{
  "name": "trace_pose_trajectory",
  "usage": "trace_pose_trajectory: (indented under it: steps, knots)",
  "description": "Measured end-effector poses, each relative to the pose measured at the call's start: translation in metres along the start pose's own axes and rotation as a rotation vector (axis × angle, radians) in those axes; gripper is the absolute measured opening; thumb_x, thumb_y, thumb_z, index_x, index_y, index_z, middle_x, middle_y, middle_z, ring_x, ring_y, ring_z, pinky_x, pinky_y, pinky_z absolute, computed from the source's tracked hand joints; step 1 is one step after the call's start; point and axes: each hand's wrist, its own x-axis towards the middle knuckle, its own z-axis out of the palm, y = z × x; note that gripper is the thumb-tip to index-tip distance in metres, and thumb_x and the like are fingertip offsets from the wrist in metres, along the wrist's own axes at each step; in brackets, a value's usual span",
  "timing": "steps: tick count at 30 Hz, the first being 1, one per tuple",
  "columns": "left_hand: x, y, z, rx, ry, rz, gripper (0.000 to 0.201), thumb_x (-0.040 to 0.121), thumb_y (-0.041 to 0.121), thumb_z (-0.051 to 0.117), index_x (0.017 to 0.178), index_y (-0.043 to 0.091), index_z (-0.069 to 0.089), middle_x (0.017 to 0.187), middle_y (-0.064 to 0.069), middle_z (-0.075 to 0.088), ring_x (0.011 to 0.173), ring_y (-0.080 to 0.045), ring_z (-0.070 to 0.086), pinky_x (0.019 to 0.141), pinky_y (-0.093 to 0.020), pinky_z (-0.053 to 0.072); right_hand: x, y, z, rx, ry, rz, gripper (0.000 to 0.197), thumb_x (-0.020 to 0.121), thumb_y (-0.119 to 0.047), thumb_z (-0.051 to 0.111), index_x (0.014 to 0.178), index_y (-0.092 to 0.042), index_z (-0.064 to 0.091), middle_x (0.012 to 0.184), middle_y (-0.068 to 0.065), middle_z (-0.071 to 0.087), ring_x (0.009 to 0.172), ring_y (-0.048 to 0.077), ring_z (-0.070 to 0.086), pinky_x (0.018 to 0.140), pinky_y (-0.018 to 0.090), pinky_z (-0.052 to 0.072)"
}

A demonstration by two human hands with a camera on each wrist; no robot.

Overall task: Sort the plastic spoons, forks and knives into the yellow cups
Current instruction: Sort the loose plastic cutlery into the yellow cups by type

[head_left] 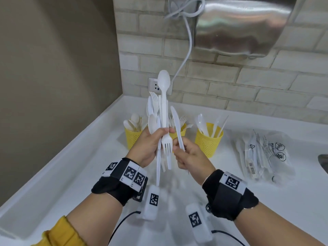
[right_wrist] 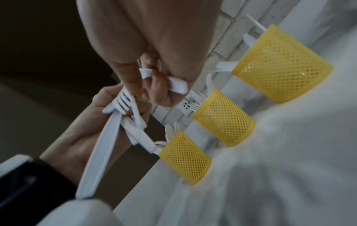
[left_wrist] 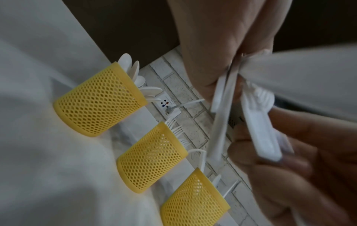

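My left hand (head_left: 152,139) grips a bundle of white plastic spoons, forks and knives (head_left: 164,110) upright above the counter. Just right of it, my right hand (head_left: 184,153) pinches one white knife (head_left: 175,121) by its handle, blade up, a little apart from the bundle. Behind the hands stand three yellow mesh cups: the left cup (head_left: 132,139) holds spoons, the middle cup (head_left: 178,133), mostly hidden, holds forks, and the right cup (head_left: 208,142) holds knives and a clear spoon. In the right wrist view the knife handle (right_wrist: 177,84) sits between my fingers.
A clear bag of wrapped cutlery (head_left: 262,153) lies right of the cups on the white counter (head_left: 71,174). A wall outlet (head_left: 156,85) with a grey cable (head_left: 188,50) sits behind the bundle, a steel dispenser (head_left: 239,23) above. A sink edge (head_left: 324,162) shows at far right.
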Motion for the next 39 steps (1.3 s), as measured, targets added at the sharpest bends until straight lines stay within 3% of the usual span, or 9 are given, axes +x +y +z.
trace_pose_trajectory:
  steps: [4, 7, 15, 18, 21, 25, 29, 32, 39]
  knots:
    - [0.003, 0.002, 0.000, -0.052, 0.036, 0.020, 0.022, 0.092, 0.012, 0.048, 0.080, 0.010, 0.066, 0.057, 0.004, 0.059, 0.050, -0.010, 0.057, 0.047, -0.023, 0.049, -0.004, 0.001, 0.001, 0.071, -0.057, 0.005, 0.013, 0.083, -0.007, 0.057, 0.096, -0.007, 0.058, 0.072, 0.010, 0.038, 0.043, 0.004, 0.031, 0.042, 0.015, 0.026]
    - [0.003, 0.002, 0.002, -0.097, 0.065, 0.035, 0.020, 0.091, 0.007, 0.049, 0.080, 0.009, 0.067, 0.071, -0.002, 0.066, 0.059, -0.013, 0.063, 0.052, -0.026, 0.053, -0.004, -0.002, 0.002, -0.043, -0.066, -0.011, 0.022, 0.081, -0.002, 0.063, 0.102, -0.004, 0.057, 0.067, -0.002, 0.043, 0.048, 0.002, 0.039, 0.045, 0.014, 0.031]
    - [0.005, 0.002, 0.011, -0.087, 0.070, 0.060, 0.035, 0.085, -0.006, 0.047, 0.071, 0.017, 0.070, 0.079, -0.006, 0.068, 0.070, -0.025, 0.055, 0.063, -0.034, 0.044, 0.002, -0.007, 0.000, -0.143, 0.060, 0.087, 0.013, 0.065, -0.007, 0.049, 0.073, -0.013, 0.039, 0.055, -0.008, 0.033, 0.053, 0.014, 0.032, 0.044, 0.018, 0.029]
    - [0.005, 0.002, 0.008, -0.060, 0.087, 0.043, 0.028, 0.084, -0.006, 0.045, 0.080, 0.013, 0.065, 0.078, -0.007, 0.071, 0.065, -0.025, 0.053, 0.053, -0.027, 0.042, 0.002, -0.009, 0.001, -0.234, 0.071, -0.061, 0.006, 0.091, -0.013, 0.049, 0.092, -0.019, 0.052, 0.050, -0.015, 0.043, 0.048, 0.003, 0.039, 0.044, 0.008, 0.029]
    - [0.007, 0.001, 0.004, -0.063, 0.121, 0.037, 0.025, 0.084, -0.007, 0.044, 0.083, 0.010, 0.062, 0.070, -0.006, 0.069, 0.050, -0.017, 0.045, 0.039, -0.018, 0.034, 0.003, -0.008, -0.001, -0.394, 0.102, -0.197, 0.016, 0.098, -0.019, 0.039, 0.108, -0.017, 0.051, 0.055, -0.016, 0.048, 0.048, 0.001, 0.045, 0.047, 0.011, 0.036]
    - [0.006, 0.001, 0.001, -0.049, 0.083, 0.039, 0.025, 0.084, -0.006, 0.044, 0.094, 0.011, 0.059, 0.062, 0.002, 0.070, 0.039, -0.007, 0.042, 0.037, -0.016, 0.032, 0.009, -0.017, -0.006, -0.199, 0.164, -0.160, 0.020, 0.096, -0.008, 0.039, 0.088, -0.025, 0.046, 0.070, -0.001, 0.050, 0.053, 0.009, 0.047, 0.049, 0.021, 0.041]
    - [-0.001, -0.003, 0.007, 0.020, -0.091, -0.017, 0.010, 0.075, 0.008, 0.060, 0.080, 0.014, 0.066, 0.067, -0.002, 0.067, 0.045, -0.012, 0.037, 0.038, -0.018, 0.031, 0.027, -0.039, -0.011, -0.096, 0.296, -0.130, 0.012, 0.088, -0.030, 0.058, 0.081, -0.022, 0.054, 0.044, -0.018, 0.048, 0.041, 0.000, 0.040, 0.047, 0.016, 0.030]
    - [-0.004, -0.008, 0.011, 0.063, -0.166, -0.040, 0.012, 0.087, 0.009, 0.058, 0.079, 0.011, 0.067, 0.065, 0.000, 0.069, 0.051, -0.017, 0.036, 0.039, -0.017, 0.033, 0.036, -0.047, -0.012, -0.138, 0.301, -0.131, 0.019, 0.086, -0.029, 0.062, 0.074, -0.017, 0.052, 0.048, -0.014, 0.049, 0.043, 0.001, 0.043, 0.051, 0.020, 0.034]
    - [-0.003, -0.009, 0.010, -0.019, -0.043, 0.002, 0.019, 0.093, 0.019, 0.053, 0.082, 0.013, 0.067, 0.059, 0.000, 0.067, 0.055, -0.017, 0.054, 0.054, -0.024, 0.045, 0.026, -0.040, -0.010, -0.164, 0.190, -0.066, 0.031, 0.094, -0.015, 0.047, 0.064, -0.017, 0.048, 0.045, -0.010, 0.043, 0.032, 0.000, 0.038, 0.038, 0.012, 0.028]
